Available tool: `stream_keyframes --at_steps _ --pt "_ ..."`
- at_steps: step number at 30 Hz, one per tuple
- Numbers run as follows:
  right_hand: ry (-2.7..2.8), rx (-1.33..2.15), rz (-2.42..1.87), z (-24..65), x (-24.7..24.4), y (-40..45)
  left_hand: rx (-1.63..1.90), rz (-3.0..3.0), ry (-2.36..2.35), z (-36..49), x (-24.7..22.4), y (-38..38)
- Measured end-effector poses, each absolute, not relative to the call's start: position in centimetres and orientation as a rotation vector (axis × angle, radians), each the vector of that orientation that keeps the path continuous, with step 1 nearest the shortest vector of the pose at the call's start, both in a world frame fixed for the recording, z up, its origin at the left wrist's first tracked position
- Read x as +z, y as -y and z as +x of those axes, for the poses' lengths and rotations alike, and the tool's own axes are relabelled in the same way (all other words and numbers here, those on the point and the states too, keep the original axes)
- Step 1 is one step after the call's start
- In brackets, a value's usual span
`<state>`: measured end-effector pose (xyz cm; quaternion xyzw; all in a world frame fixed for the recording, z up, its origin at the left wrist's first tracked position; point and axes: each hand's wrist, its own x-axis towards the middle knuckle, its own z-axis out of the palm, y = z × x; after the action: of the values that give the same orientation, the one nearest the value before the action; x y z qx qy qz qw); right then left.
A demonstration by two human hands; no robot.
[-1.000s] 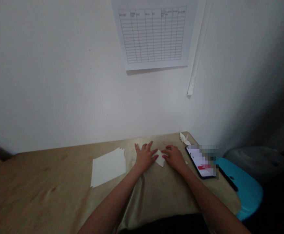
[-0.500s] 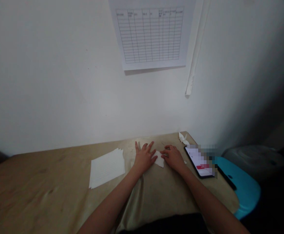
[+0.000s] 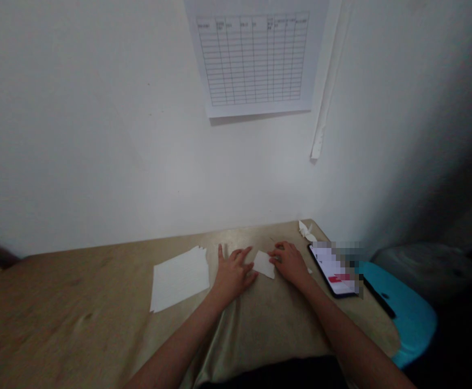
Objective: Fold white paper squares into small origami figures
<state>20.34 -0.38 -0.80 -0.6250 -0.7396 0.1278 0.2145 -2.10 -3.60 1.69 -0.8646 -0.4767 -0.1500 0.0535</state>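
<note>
A small white piece of paper (image 3: 264, 265), apparently folded, lies on the table between my two hands. My left hand (image 3: 232, 273) rests flat just left of it with its fingers spread, the nearest fingertips at the paper's left edge. On the other side, the bent fingers of my right hand (image 3: 290, 263) hold the paper's right edge. The right thumb is partly hidden by the hand. A stack of white sheets (image 3: 180, 281) lies left of my left hand.
A phone (image 3: 335, 273) with a lit screen, partly pixelated, lies to the right. Behind it is a folded white paper figure (image 3: 306, 231). A blue stool (image 3: 416, 308) stands against the table's right side. The wall (image 3: 158, 162) bears a printed table sheet (image 3: 258, 65).
My left hand has slid left and slightly towards me, off the small paper, so more of it shows. My right hand stays at its right edge. The view has shifted slightly.
</note>
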Motion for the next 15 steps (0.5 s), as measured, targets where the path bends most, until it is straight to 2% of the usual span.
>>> stream_keyframes --at_steps 15 --pt "2.016 0.361 -1.68 20.5 -1.4 0.4 -0.569 -2.623 1.629 -3.2 -0.2 3.5"
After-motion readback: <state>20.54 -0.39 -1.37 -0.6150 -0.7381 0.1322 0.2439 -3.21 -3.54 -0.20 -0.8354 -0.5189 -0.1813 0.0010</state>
